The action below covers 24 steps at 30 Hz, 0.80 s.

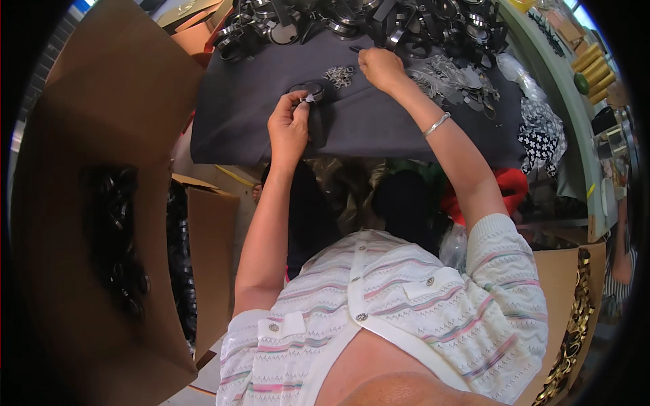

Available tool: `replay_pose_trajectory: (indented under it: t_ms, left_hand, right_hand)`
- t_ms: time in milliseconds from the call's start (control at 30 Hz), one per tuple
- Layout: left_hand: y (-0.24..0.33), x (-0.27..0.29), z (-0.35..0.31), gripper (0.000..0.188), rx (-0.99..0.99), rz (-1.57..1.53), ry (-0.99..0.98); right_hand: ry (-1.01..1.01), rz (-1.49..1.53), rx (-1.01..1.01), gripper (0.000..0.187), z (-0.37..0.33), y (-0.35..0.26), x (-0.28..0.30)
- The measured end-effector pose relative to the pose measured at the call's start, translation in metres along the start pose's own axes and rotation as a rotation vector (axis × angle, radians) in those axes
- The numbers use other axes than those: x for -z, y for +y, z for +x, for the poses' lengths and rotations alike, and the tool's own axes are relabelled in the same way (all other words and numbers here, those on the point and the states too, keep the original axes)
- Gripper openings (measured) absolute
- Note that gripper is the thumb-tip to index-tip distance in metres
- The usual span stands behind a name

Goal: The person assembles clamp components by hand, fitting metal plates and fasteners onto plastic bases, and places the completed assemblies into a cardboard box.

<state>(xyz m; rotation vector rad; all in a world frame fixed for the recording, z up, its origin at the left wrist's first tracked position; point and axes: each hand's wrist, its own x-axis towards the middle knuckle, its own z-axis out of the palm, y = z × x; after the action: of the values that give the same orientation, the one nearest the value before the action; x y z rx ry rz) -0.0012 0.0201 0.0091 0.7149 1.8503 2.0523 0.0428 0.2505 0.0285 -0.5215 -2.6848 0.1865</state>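
Left hand (288, 128): forearm is rising straight from the lower edge, wrist level, grip pinching a black strap (315, 122) with its small metal buckle (310, 98) at the fingertips.
Right hand (381, 68): arm is stretching further forward, elbow nearly straight, grip narrowing on a small dark piece; what it is, cannot tell.
Strap position: lying on the dark desk (365, 122), beside the loose pile of metal clasps (339, 76).
Wrist: silver bangle (437, 124) is sitting mid-forearm.
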Motion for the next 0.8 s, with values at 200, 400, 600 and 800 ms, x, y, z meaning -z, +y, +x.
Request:
replay_pose_trajectory:
  t_ms: [200,400,600,800]
  left_hand:
    - [-0.003,0.000,0.002,0.015,-0.001,0.030,0.002]
    - [-0.002,0.003,0.001,0.015,0.014,0.024,-0.008]
    - [-0.002,-0.001,0.001,0.015,-0.004,0.029,0.002]
    - [-0.001,0.002,-0.005,0.015,0.006,0.023,-0.002]
  right_hand:
    - [0.035,0.420,-0.101,0.011,0.004,0.028,0.002]
    - [-0.015,0.359,-0.074,0.008,0.001,0.023,-0.006]
    - [0.103,0.381,0.044,0.009,-0.004,0.027,-0.002]
    - [0.214,0.546,-0.027,0.005,-0.019,0.027,-0.006]
